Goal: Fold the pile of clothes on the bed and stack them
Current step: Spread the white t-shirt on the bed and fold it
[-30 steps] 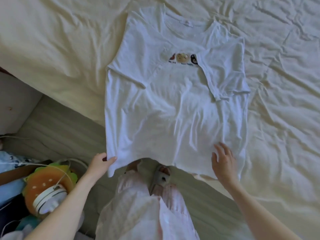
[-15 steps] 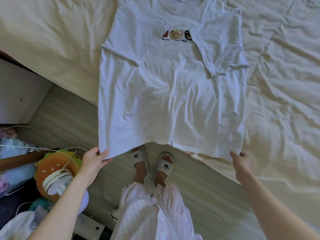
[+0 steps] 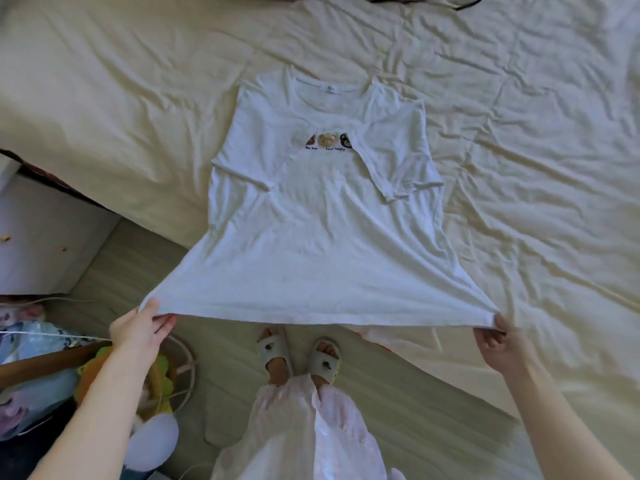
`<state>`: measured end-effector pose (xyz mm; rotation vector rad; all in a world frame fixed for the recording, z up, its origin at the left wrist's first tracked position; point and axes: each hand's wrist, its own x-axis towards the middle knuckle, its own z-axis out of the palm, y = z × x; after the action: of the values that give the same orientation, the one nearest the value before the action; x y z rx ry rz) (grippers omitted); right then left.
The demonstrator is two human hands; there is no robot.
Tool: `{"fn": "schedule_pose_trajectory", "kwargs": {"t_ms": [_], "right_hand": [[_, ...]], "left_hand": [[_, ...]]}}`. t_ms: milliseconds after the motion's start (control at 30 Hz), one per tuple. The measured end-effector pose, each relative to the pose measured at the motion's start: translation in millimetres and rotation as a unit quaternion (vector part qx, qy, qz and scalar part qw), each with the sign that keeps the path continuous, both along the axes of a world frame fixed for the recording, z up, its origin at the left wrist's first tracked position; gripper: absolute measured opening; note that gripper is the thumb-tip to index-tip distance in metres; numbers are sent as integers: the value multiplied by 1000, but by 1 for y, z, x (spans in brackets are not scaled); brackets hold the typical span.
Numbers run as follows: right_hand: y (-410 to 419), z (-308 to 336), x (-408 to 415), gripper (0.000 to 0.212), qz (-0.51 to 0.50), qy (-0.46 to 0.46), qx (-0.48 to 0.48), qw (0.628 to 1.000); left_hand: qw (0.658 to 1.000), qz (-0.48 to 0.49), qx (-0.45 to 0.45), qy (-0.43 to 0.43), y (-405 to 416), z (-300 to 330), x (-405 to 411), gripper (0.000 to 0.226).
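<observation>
White T-shirt (image 3: 322, 237): front up, sleeves folded in, collar on bed (image 3: 138, 98), hem past its near edge; my left hand (image 3: 140, 329) and right hand (image 3: 502, 344) pinch hem corners, stretched apart

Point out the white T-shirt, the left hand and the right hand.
white T-shirt (image 3: 322, 244): head view, middle of the front panel.
left hand (image 3: 138, 329): head view, back of the hand at the hem corner.
right hand (image 3: 502, 344): head view, back of the hand at the other corner.
</observation>
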<state>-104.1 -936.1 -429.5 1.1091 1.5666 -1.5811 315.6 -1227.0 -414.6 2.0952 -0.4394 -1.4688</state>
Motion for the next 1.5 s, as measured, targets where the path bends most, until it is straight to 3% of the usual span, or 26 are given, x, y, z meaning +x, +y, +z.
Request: {"fn": "schedule_pose_trajectory", "kwargs": {"t_ms": [233,333,467,567,700,933,1067,1200,1300,1367,1400,1433,1500], "right_hand": [[-53,53,-41,11,-38,29,-44,998],[-86,71,-67,19,-35,42,-70,996],[-142,85,-105,17,-11,69,-81,994],[-189,85,-128,8,-1,100,-77,992],[-247,77,-159,15,19,131,-32,991],[-332,49,-202,17,-11,77,-49,996],[-373,34,-230,25,-76,34,-81,993],[-404,1,-255,22,-170,77,-149,971],[-410,-34,-248,27,-144,93,-139,975],[-407,-54,-225,25,-69,123,-55,989],[-403,-62,-209,24,-11,164,20,986],[-398,-69,-190,25,70,219,110,967],[-379,-80,-149,32,274,320,249,872]], "left_hand": [[994,36,-54,85,-59,52,-42,34],[986,35,-72,146,-98,71,-69,6],[980,14,-95,176,-157,79,-109,20],[978,21,-90,189,-209,70,-137,20],[974,33,-79,208,-277,53,-169,16],[974,11,-59,217,-364,15,-227,19],[973,23,-38,227,-399,1,-260,25],[945,120,-63,298,-423,-25,-280,34],[975,35,-118,186,-416,-52,-275,39],[981,-86,-169,26,-392,-73,-262,35],[965,-163,-191,-73,-377,-83,-254,33],[935,-239,-201,-166,-359,-93,-244,32],[884,-331,-205,-260,-323,-107,-224,30]]}}
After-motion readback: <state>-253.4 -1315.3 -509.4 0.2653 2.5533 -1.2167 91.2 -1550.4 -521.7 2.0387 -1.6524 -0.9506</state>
